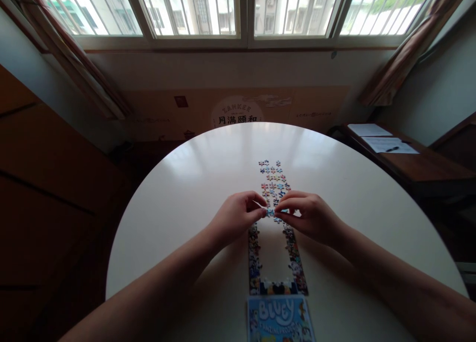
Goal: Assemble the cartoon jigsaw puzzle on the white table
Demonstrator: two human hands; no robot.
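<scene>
Both hands meet over the middle of a white round table. My left hand (243, 212) pinches one side of a small light-blue puzzle piece (270, 213) between thumb and fingers. On its other side, my right hand (303, 210) has its thumb and index finger closed at the edge of that piece. Beyond the hands lie several loose puzzle pieces (273, 177) in rough rows. Nearer to me is a partly joined puzzle border (254, 262), with a left side, a right side and a bottom edge around bare table.
A blue picture sheet or box marked BLUEY (278, 317) lies below the border on the white table (167, 233). At the right, a brown side table (412, 166) holds papers (388, 144) and a pen. Windows and a printed panel are behind.
</scene>
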